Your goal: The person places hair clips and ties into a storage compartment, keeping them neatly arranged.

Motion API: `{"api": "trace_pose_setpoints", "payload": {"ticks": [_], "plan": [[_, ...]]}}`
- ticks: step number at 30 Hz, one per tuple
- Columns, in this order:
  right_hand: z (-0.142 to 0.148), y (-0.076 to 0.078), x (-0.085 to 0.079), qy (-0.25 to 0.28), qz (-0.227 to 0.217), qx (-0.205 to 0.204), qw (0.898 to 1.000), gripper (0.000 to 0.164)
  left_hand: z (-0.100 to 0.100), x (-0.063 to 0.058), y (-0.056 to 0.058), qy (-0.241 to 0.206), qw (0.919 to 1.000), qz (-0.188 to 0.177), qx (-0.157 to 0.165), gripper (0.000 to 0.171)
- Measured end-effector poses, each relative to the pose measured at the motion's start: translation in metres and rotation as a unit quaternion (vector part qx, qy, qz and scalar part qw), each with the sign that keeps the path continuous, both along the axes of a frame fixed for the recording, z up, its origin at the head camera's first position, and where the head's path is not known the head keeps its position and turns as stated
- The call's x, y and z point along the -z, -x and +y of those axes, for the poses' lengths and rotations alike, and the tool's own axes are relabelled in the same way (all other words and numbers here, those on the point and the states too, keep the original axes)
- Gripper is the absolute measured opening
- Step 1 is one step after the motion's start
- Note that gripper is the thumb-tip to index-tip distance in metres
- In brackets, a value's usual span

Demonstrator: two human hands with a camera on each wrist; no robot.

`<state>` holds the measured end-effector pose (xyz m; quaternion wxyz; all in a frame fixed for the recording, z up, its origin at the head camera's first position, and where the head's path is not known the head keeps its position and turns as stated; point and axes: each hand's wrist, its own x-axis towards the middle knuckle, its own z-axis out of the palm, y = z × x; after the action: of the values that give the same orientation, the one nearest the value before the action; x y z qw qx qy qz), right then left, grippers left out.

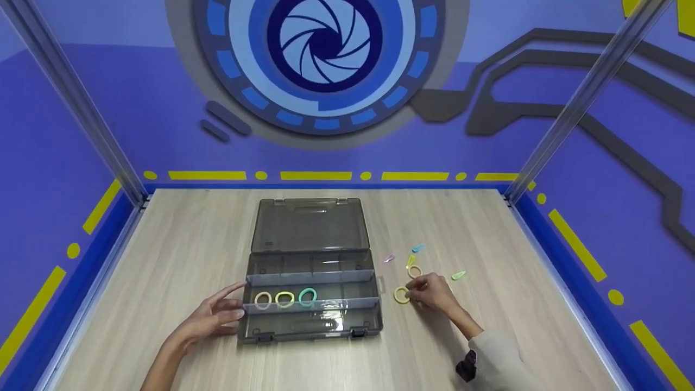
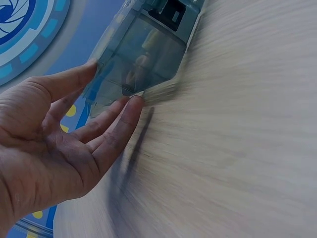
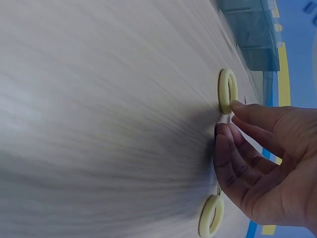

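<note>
A smoky see-through plastic organiser box (image 1: 347, 290) lies on the table, its lid (image 1: 309, 231) folded back. Cream, yellow and green hair ties (image 1: 307, 297) stand in a row in its middle compartment. My left hand (image 1: 209, 319) touches the box's left side with spread, mostly straight fingers; the left wrist view shows fingertips (image 2: 132, 106) at the box wall. To the right of the box, my right hand (image 1: 433, 293) pinches the edge of a yellow hair tie (image 3: 227, 91) at the tabletop. A peach hair tie (image 1: 415, 271) lies just beyond that hand.
Small hair clips lie right of the box: pink (image 1: 390, 258), blue (image 1: 417, 248), yellow (image 1: 411, 261) and green (image 1: 459, 276). Printed blue-purple walls (image 1: 326, 160) enclose the wooden table (image 1: 184, 239) at the back and sides, with metal posts (image 1: 575, 108) in the corners.
</note>
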<state>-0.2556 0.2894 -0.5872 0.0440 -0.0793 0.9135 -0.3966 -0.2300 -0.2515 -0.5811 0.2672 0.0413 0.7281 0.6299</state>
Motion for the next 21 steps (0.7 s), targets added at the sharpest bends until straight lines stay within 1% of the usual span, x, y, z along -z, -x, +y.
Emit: {"api": "trace_pose_setpoints", "payload": {"ticks": [6, 11, 15, 18, 21], "plan": [[-0.003, -0.001, 0.003, -0.002, 0.01, 0.004, 1.0, 0.011, 0.002, -0.001, -0.001, 0.008, 0.9999, -0.003, -0.011, 0.076], [-0.008, 0.0, 0.005, 0.009, 0.003, 0.013, 1.0, 0.01, 0.004, 0.0, -0.002, 0.018, 0.9995, -0.013, -0.022, 0.077], [-0.01, 0.002, 0.008, 0.001, 0.016, 0.011, 1.0, 0.006, 0.004, 0.0, -0.003, 0.021, 0.9993, -0.018, -0.024, 0.076], [-0.011, 0.002, 0.008, -0.002, 0.021, 0.007, 1.0, 0.004, 0.003, 0.001, -0.003, 0.016, 0.9994, -0.018, -0.024, 0.076], [-0.01, 0.003, 0.004, 0.005, 0.015, 0.008, 1.0, 0.005, 0.003, 0.0, -0.003, 0.011, 0.9995, -0.015, -0.023, 0.076]]}}
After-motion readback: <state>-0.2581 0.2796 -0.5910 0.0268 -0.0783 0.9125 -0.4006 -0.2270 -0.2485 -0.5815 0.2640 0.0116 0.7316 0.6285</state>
